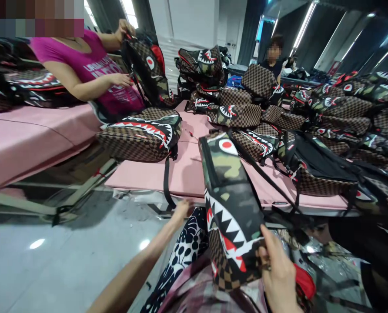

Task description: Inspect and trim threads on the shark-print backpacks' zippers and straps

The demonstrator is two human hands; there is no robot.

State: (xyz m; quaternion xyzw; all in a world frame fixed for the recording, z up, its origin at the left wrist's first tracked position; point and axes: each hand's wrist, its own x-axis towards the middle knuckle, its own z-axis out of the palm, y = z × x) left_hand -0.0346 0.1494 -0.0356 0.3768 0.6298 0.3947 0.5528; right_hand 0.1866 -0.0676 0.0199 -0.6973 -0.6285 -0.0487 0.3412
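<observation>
The right hand (277,263) grips the lower side of a shark-print backpack (228,204), tilted in front of a pink table (142,177); the left hand (183,209) is near the table's edge, too blurred to tell whether its fingers pinch anything. The bag looks light and pliable, its smooth panels perhaps slippery, the seamed edges offering the surest hold
</observation>
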